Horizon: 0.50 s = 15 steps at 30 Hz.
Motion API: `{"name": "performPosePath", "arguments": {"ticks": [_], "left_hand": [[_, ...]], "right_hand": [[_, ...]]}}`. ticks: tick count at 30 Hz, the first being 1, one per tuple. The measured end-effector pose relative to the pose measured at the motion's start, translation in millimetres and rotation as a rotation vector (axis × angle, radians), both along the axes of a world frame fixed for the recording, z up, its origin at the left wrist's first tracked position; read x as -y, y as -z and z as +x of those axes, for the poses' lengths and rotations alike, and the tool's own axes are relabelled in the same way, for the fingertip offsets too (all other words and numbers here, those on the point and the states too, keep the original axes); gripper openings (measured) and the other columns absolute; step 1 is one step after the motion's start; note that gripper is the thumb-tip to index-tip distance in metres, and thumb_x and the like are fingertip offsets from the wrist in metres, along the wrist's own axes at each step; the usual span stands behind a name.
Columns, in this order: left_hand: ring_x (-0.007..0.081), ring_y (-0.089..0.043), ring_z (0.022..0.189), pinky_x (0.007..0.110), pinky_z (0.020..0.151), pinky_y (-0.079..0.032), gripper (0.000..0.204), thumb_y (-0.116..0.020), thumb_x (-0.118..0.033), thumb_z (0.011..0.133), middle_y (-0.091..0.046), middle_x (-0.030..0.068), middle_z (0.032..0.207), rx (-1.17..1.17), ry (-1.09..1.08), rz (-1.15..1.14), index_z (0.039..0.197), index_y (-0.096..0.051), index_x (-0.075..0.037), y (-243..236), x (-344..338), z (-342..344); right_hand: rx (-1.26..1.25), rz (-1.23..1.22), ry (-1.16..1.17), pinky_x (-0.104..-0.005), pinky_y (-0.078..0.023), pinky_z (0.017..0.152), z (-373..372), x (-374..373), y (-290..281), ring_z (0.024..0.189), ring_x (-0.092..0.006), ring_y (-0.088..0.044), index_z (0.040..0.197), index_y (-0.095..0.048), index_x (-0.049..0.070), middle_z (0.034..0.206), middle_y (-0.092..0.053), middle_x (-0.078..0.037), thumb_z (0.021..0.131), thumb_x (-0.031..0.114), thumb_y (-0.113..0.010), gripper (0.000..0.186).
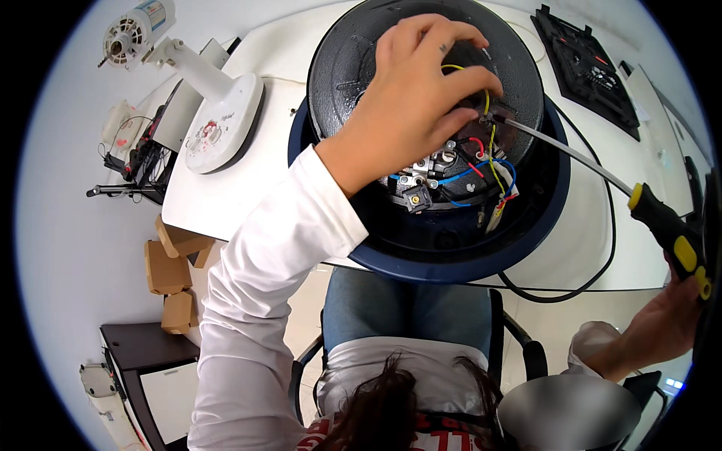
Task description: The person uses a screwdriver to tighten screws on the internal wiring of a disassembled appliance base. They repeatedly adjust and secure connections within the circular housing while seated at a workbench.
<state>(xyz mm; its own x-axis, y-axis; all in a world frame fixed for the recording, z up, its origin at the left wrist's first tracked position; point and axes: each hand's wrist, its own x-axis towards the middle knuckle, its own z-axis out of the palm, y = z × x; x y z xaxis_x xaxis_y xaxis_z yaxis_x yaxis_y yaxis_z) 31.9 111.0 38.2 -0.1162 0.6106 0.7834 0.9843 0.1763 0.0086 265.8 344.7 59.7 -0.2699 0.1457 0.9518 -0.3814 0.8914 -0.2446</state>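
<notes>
A white table (226,184) spreads on both sides of the dark blue basin (451,269). Inside the basin sits a round black body (338,52), its wired face turned up. Beyond the basin to the right lies an opened black tool case (583,68); to its left stands a white motor stand (229,128). The left hand (425,83) arches over the basin with curved fingers and the thumb apart; whether it touches the yellow-green wire (487,101) beneath cannot be told. The right hand (665,319), to the right of the basin and nearer the person, grasps the black-and-yellow handle of a screwdriver (665,233), whose tip meets the black body within the basin's rim. A black cable (613,203) curves around the basin's right side. Inside the basin, a blue wire (455,180) and a small black square part (416,198) sit on the body.
</notes>
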Motion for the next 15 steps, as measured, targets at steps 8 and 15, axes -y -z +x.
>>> {"name": "performPosePath", "arguments": {"ticks": [8, 15], "left_hand": [[0.0372, -0.037, 0.119, 0.05, 0.099, -0.03, 0.031, -0.068, -0.005, 0.073, -0.044, 0.0143, 0.125, 0.098, 0.074, -0.015, 0.102, -0.061, -0.013, -9.5, 6.5, -4.5], [0.0342, -0.047, 0.112, 0.046, 0.095, -0.038, 0.024, -0.062, -0.006, 0.083, -0.049, 0.016, 0.121, -0.014, -0.045, 0.039, 0.107, -0.06, -0.009, -12.3, 5.1, 4.2]], "right_hand": [[0.189, 0.178, 0.175, -0.0361, -0.056, 0.084, 7.4, 8.0, -5.5, 0.101, -0.0288, -0.064, 0.121, -0.052, 0.011, 0.117, -0.061, -0.018, 0.095, 0.022, -0.056, 0.029], [0.239, 0.184, 0.21, -0.0449, -0.05, 0.092, 13.1, 20.0, -14.2, 0.113, -0.0344, -0.057, 0.121, -0.047, 0.01, 0.121, -0.058, -0.019, 0.094, 0.021, -0.057, 0.03]]}}
